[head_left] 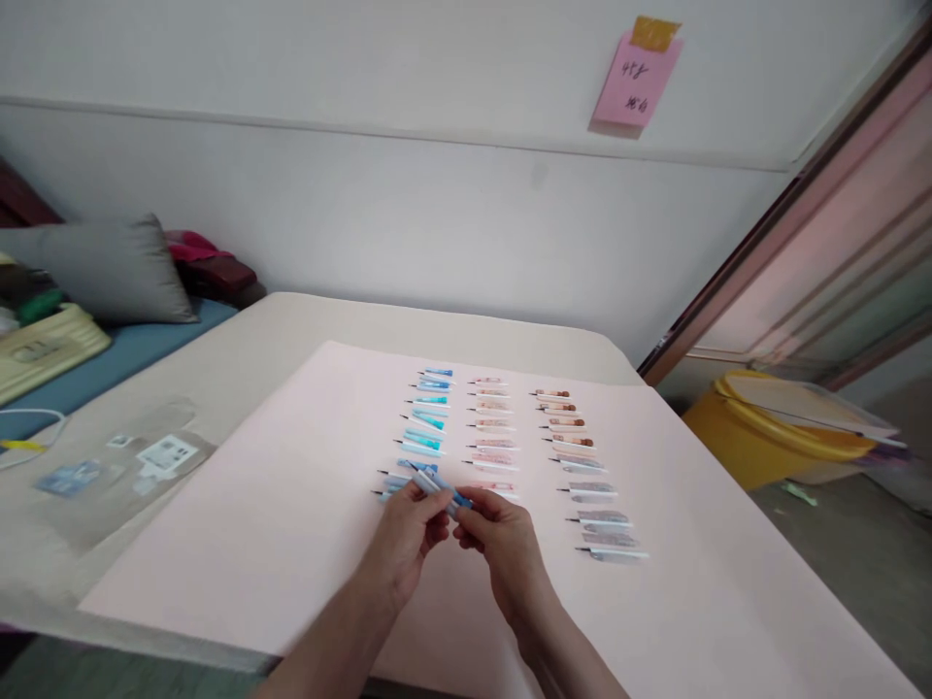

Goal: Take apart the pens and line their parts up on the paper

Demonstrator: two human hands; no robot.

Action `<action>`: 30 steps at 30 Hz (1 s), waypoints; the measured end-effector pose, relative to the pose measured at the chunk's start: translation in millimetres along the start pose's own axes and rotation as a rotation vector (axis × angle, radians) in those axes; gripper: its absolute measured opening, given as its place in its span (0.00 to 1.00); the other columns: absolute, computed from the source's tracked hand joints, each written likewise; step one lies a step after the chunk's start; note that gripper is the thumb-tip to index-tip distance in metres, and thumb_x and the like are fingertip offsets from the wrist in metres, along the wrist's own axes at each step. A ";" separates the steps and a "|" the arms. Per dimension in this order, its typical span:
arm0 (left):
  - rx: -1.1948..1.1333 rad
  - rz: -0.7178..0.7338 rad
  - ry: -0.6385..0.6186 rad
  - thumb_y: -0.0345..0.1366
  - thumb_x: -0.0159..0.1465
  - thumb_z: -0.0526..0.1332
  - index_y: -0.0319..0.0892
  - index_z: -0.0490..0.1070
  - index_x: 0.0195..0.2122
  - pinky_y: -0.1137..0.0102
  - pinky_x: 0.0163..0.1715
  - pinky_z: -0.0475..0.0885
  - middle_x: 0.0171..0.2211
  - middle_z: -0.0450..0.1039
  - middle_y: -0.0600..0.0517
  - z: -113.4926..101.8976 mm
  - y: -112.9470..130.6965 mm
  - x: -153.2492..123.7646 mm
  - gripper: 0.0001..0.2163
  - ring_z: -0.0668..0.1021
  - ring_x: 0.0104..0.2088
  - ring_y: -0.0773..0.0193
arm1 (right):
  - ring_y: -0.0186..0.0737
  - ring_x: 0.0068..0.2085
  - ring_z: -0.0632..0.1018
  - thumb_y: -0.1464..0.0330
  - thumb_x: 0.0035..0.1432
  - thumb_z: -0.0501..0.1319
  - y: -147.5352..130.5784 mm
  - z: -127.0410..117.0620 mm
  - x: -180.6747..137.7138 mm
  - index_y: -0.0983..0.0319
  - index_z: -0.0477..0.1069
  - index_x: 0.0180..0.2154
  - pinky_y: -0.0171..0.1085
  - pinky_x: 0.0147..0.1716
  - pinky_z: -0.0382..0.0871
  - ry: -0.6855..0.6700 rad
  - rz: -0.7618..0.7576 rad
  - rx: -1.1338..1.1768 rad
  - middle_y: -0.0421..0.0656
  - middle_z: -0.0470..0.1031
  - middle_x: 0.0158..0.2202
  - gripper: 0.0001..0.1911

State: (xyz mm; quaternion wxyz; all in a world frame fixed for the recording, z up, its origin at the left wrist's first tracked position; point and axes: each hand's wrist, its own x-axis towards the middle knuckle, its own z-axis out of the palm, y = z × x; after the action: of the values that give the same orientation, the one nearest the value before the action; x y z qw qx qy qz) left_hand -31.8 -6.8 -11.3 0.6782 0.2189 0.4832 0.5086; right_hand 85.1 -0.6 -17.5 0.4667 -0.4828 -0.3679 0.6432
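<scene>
Blue sticks (443, 488) sit between both hands, a bit below the middle of the frame. The left hand (403, 546) pinches their left end, with thumb and fingers closed tight on them. The right hand (508, 544) pinches the right end the same way, so the sticks bridge the small gap between the two hands. They are held just above the pink sheet (291, 524). It looks like two sticks in the grip, one pale and one bright blue. They are small and blurry, so I cannot be sure.

Three rows of little sticks lie on the sheet and run up the frame, away from the hands. The blue row (426, 417) is on the left, and its near end is just beside the left fingertips. I count about nine sticks there. The pink row (491, 427) is in the middle, with about eight. The brown and grey row (582, 466) is on the right, with about ten. Each stick has a dark tip that points to the left.

The sheet covers most of one pale table (240, 359). Near the left edge of the table lie clear bags (123, 466), about two. One grey pillow (109, 272) sits at the far left of the frame. One yellow tub (764, 432) stands on the floor at the right. One pink note (635, 83) is stuck on the wall at the top.
</scene>
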 end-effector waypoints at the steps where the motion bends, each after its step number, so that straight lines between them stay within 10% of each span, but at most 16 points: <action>1: 0.059 -0.026 -0.018 0.39 0.49 0.65 0.39 0.68 0.29 0.76 0.24 0.63 0.23 0.65 0.56 -4.3 6.2 -0.4 0.11 0.67 0.21 0.74 | 0.31 0.21 0.70 0.68 0.41 0.67 -0.4 -0.1 0.0 0.66 0.76 0.34 0.31 0.22 0.63 -0.002 0.013 0.013 0.40 0.72 0.21 0.14; 5: 0.485 0.064 0.049 0.47 0.51 0.61 0.41 0.67 0.41 0.72 0.27 0.65 0.36 0.71 0.49 -37.6 45.1 0.4 0.20 0.73 0.31 0.66 | 0.31 0.22 0.71 0.69 0.40 0.67 2.9 -1.4 2.5 0.66 0.75 0.35 0.31 0.23 0.64 0.013 0.092 0.050 0.40 0.72 0.22 0.15; 8: 0.930 0.338 0.518 0.45 0.49 0.62 0.41 0.65 0.44 0.68 0.33 0.65 0.41 0.69 0.46 -68.6 77.1 2.8 0.23 0.72 0.36 0.61 | 0.33 0.20 0.72 0.71 0.39 0.65 15.8 0.0 6.8 0.66 0.75 0.34 0.32 0.21 0.64 0.005 0.116 -0.058 0.38 0.70 0.19 0.15; 10: 1.101 0.367 0.592 0.45 0.52 0.59 0.41 0.66 0.39 0.68 0.34 0.64 0.40 0.70 0.47 -83.0 90.0 4.0 0.17 0.72 0.36 0.60 | 0.33 0.19 0.71 0.72 0.39 0.62 29.0 3.1 10.5 0.67 0.75 0.33 0.32 0.19 0.63 -0.027 0.106 -0.167 0.37 0.69 0.16 0.14; 24: 1.746 0.342 -0.149 0.28 0.53 0.52 0.44 0.67 0.36 0.70 0.36 0.62 0.36 0.71 0.50 -77.0 54.9 -4.5 0.11 0.72 0.39 0.61 | 0.32 0.18 0.67 0.76 0.42 0.53 55.9 21.4 23.8 0.63 0.76 0.35 0.30 0.19 0.58 -0.195 -0.052 -0.651 0.36 0.68 0.16 0.18; 30: 1.773 0.376 -0.248 0.33 0.58 0.51 0.43 0.70 0.35 0.67 0.36 0.63 0.37 0.72 0.47 -65.2 28.3 9.5 0.09 0.73 0.38 0.57 | 0.38 0.32 0.74 0.78 0.42 0.53 47.3 18.8 18.5 0.59 0.76 0.37 0.33 0.32 0.65 -0.226 -0.268 -0.890 0.41 0.76 0.31 0.21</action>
State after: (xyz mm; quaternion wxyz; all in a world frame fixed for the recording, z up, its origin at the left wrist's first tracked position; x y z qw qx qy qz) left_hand -102.5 0.0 -21.6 0.2148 0.7877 0.5767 0.0261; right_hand 53.6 2.8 -61.4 0.2506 -0.5110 -0.7151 0.4058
